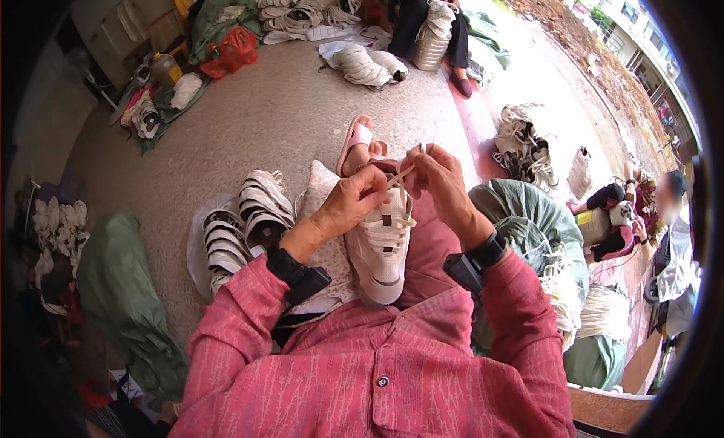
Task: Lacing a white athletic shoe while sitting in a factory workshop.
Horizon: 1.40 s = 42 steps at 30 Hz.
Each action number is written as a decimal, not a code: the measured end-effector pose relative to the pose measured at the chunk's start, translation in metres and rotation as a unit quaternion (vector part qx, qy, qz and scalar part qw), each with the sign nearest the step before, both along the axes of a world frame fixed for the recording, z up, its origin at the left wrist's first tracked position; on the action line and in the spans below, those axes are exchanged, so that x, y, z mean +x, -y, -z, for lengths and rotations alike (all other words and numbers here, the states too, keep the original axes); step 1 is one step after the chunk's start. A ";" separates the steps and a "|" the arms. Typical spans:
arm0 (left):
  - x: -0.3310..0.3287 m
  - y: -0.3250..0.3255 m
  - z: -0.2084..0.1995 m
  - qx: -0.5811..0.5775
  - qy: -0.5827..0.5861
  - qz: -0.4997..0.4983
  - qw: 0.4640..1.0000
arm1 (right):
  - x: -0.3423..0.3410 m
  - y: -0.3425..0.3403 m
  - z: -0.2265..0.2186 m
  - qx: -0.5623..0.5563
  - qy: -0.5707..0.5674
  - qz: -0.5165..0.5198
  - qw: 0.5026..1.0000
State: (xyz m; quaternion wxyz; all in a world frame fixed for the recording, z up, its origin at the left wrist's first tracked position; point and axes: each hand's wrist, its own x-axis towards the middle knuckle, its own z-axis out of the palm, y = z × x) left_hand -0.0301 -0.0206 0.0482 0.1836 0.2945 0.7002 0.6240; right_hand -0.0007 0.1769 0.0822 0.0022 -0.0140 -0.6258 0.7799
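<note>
A white sneaker (382,246) rests on my lap with its toe toward me. Its pale laces cross the tongue in several rows. My left hand (348,206) pinches a shoelace (400,176) near the shoe's ankle opening. At the right, my right hand (441,183) has its thumb and fingers closed on the same lace, a little higher. The lace is stretched between both hands above the shoe. Black bands with small dark boxes are on both wrists. A patterned cloth (320,188) lies under the shoe's left side.
Nested white shoes (265,206) stand on the floor left of my lap. A green sack (121,287) is farther left; another green sack (528,212) bulges at my right, beside bundles of pale laces (603,311). Seated people are ahead and at right, near more shoe piles (367,65).
</note>
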 end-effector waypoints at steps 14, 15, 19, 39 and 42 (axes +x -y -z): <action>0.000 -0.007 0.001 -0.133 -0.110 -0.001 0.985 | 0.007 -0.010 -0.029 -0.029 -0.111 -0.020 0.993; 0.001 -0.006 0.005 -0.112 -0.080 -0.012 0.990 | 0.009 -0.015 -0.027 -0.025 -0.102 0.003 0.994; 0.008 -0.014 0.003 0.056 -0.010 -0.040 0.998 | 0.021 -0.030 -0.023 0.053 -0.121 0.057 0.990; -0.019 0.034 -0.005 -0.196 -0.086 0.033 0.976 | 0.055 -0.096 0.099 -0.356 0.176 0.166 0.903; -0.018 0.032 0.008 -0.172 -0.057 0.022 0.983 | 0.061 -0.106 0.115 -0.387 0.177 0.173 0.888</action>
